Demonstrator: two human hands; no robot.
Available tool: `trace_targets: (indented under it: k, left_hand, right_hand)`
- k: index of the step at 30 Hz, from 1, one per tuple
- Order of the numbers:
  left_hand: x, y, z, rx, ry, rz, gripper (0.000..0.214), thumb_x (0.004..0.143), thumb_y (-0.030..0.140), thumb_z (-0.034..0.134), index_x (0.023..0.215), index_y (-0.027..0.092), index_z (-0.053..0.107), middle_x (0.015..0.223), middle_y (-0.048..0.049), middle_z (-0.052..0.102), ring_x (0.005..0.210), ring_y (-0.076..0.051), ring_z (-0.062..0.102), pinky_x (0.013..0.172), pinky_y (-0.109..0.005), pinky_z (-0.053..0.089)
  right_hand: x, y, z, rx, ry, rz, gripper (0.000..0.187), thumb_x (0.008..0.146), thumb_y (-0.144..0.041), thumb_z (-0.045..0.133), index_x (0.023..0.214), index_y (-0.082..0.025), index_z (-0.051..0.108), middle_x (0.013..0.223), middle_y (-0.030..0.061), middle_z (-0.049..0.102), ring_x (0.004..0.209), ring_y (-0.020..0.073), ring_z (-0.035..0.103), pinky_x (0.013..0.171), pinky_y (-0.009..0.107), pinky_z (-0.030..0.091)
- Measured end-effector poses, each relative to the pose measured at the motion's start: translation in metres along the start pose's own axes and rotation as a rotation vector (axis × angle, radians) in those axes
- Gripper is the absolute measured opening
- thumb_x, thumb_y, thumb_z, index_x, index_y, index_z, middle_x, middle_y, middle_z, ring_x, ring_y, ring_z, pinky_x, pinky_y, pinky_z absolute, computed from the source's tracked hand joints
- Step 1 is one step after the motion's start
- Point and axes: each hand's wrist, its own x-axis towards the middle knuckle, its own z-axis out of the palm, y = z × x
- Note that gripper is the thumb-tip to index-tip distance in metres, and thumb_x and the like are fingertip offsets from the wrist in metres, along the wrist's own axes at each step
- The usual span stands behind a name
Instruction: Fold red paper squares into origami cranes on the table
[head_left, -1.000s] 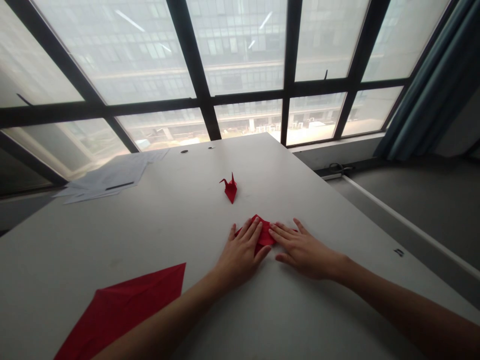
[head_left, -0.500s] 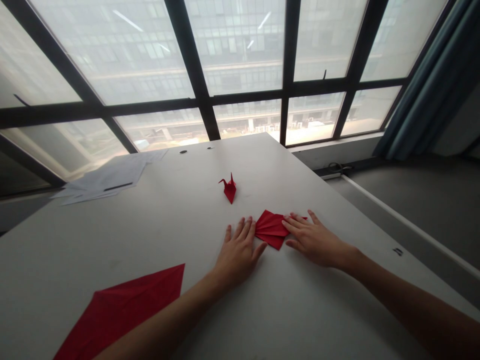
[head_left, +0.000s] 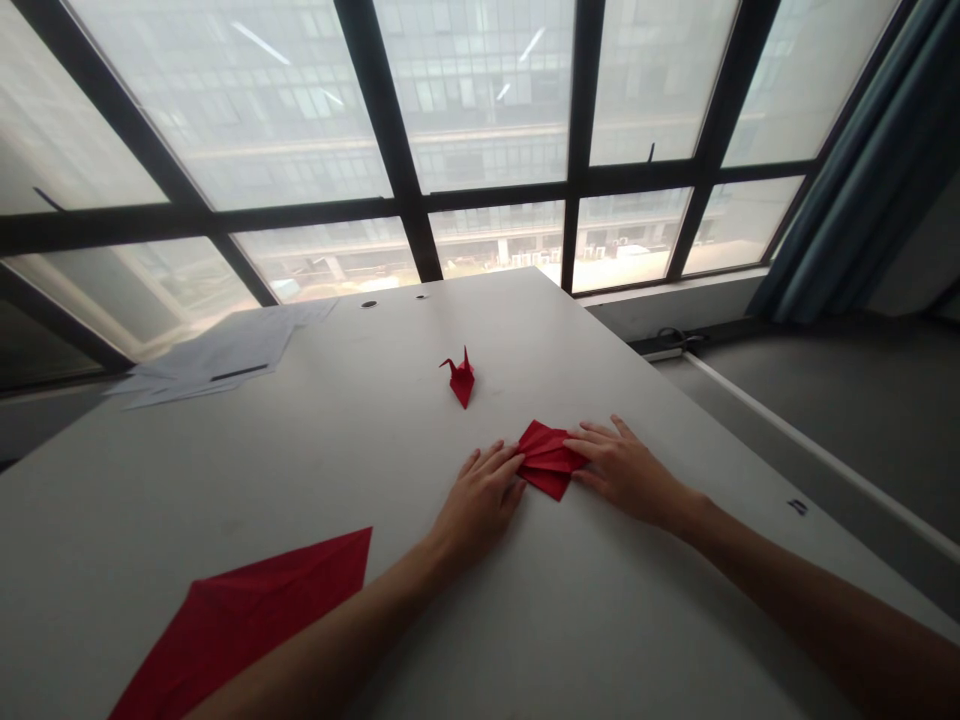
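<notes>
A small folded piece of red paper (head_left: 546, 462) lies flat on the white table (head_left: 360, 450) between my hands. My left hand (head_left: 484, 495) rests on the table with fingers stretched out, their tips touching the paper's left edge. My right hand (head_left: 622, 468) lies flat with fingers extended, pressing on the paper's right side. A finished red paper crane (head_left: 460, 378) stands farther back, beyond both hands.
A large flat sheet of red paper (head_left: 247, 620) lies near the table's front left. A pile of white papers with a dark pen (head_left: 214, 358) sits at the back left. Big windows run behind the table; a dark curtain (head_left: 862, 170) hangs on the right.
My hands slid apart off the top of the folded paper, uncovering it. My left hand has come back so its fingertips touch the left edge; my right hand stays on the right side.
</notes>
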Motion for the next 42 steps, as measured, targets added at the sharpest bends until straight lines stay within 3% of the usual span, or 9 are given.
trace_targets:
  k: [7, 11, 17, 25, 35, 42]
  left_hand:
    - [-0.001, 0.000, -0.003, -0.028, 0.054, 0.051, 0.032, 0.097, 0.027, 0.053, 0.128, 0.027, 0.063, 0.134, -0.0058, 0.061, 0.129, -0.024, 0.053, 0.117, -0.050, 0.032]
    - [0.000, -0.001, -0.008, -0.055, 0.076, 0.106, 0.023, 0.094, 0.026, 0.062, 0.115, 0.029, 0.070, 0.115, -0.0037, 0.068, 0.107, -0.020, 0.063, 0.116, -0.048, 0.032]
    - [0.002, -0.002, -0.014, -0.018, 0.064, 0.157, 0.018, 0.093, 0.024, 0.064, 0.106, 0.031, 0.075, 0.101, -0.0006, 0.070, 0.095, -0.018, 0.065, 0.113, -0.046, 0.036]
    - [0.004, -0.001, -0.014, -0.029, 0.080, 0.257, 0.016, 0.094, 0.023, 0.062, 0.105, 0.026, 0.074, 0.120, -0.0029, 0.069, 0.115, -0.020, 0.061, 0.108, -0.041, 0.042]
    - [0.006, -0.001, -0.017, -0.048, 0.042, 0.295, 0.023, 0.097, 0.020, 0.054, 0.105, 0.025, 0.075, 0.114, -0.0042, 0.074, 0.109, -0.021, 0.067, 0.100, -0.038, 0.049]
    - [0.008, -0.003, -0.019, -0.070, 0.047, 0.309, 0.020, 0.096, 0.020, 0.055, 0.100, 0.025, 0.075, 0.112, -0.0032, 0.074, 0.108, -0.019, 0.067, 0.098, -0.036, 0.049]
  right_hand:
    - [0.003, 0.000, -0.004, 0.044, -0.012, -0.046, 0.032, 0.094, -0.029, 0.060, 0.125, -0.027, 0.065, 0.132, 0.0072, 0.063, 0.121, 0.0264, 0.058, 0.106, 0.046, 0.042]
    - [0.004, 0.003, -0.005, 0.048, -0.012, -0.086, 0.028, 0.098, -0.031, 0.052, 0.121, -0.029, 0.069, 0.131, 0.0060, 0.065, 0.121, 0.0263, 0.058, 0.105, 0.045, 0.042]
    - [0.005, 0.010, -0.006, 0.071, -0.010, -0.131, 0.029, 0.100, -0.029, 0.048, 0.117, -0.030, 0.072, 0.129, 0.0046, 0.066, 0.120, 0.0253, 0.058, 0.106, 0.044, 0.041]
    - [0.006, 0.008, -0.007, 0.108, -0.004, -0.140, 0.029, 0.101, -0.029, 0.048, 0.115, -0.031, 0.073, 0.128, 0.0037, 0.067, 0.120, 0.0245, 0.057, 0.106, 0.043, 0.040]
    - [0.005, 0.008, -0.010, 0.128, -0.035, -0.140, 0.030, 0.100, -0.031, 0.048, 0.120, -0.032, 0.071, 0.131, 0.0051, 0.065, 0.124, 0.0260, 0.056, 0.108, 0.045, 0.040]
    - [0.002, 0.009, -0.018, 0.164, -0.109, -0.149, 0.036, 0.092, -0.033, 0.063, 0.128, -0.033, 0.065, 0.138, 0.0036, 0.060, 0.131, 0.0289, 0.050, 0.111, 0.048, 0.036]
